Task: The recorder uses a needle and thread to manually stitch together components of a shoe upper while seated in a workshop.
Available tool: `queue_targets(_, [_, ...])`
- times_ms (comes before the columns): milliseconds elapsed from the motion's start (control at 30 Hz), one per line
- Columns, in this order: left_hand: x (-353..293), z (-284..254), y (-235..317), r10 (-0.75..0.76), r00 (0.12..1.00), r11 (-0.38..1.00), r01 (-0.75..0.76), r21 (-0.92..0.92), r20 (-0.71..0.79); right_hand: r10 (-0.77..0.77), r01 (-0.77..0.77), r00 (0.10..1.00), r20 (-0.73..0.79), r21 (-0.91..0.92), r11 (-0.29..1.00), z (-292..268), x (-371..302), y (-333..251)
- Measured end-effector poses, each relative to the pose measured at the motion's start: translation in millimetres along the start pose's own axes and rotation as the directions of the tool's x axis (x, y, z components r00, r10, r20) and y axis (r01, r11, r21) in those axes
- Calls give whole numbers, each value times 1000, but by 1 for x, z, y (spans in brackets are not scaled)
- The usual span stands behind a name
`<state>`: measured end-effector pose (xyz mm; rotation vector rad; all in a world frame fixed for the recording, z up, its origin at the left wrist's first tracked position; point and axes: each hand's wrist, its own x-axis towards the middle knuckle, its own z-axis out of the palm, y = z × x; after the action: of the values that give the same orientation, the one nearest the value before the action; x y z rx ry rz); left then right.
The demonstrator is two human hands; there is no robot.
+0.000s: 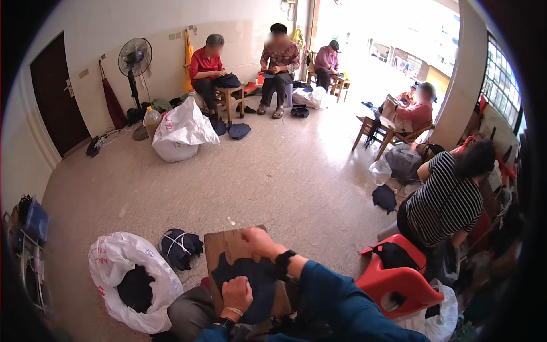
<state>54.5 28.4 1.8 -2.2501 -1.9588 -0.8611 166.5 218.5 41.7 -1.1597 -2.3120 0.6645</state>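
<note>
A navy cloth piece [255,285] with an uneven outline lies flat on a small wooden stool top [219,238] in front of me. My left hand [236,293] is closed on the near left part of the cloth, its fingers curled under and partly hidden. Over the far end of the wood, just beyond the cloth, my right hand [261,242] is closed with the fingers bent together. Whatever it may pinch is too small to make out. Black bands circle both wrists.
A white sack [105,251] of dark cloth stands at my left, beside a tied navy bundle [181,246]. To my right are a red plastic chair [393,279] and a person in a striped shirt [447,196]. Several seated people work farther off, near a white sack [182,128].
</note>
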Motion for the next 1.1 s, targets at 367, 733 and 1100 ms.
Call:
queue_targets(367, [5,-1,-10,-129,991,960,132,-247,29,322,-446,895,308,625,641,-73,-178,-33])
queue_targets(733, [-36,-44,1,-390,905,792,424,-438,172,385,-493,868,314,641,589,-23,-215,-34])
queue_targets(1100, [9,-38,19,-384,673,-5,683,-730,632,169,-155,986,-5,364,919,-15,-210,-47])
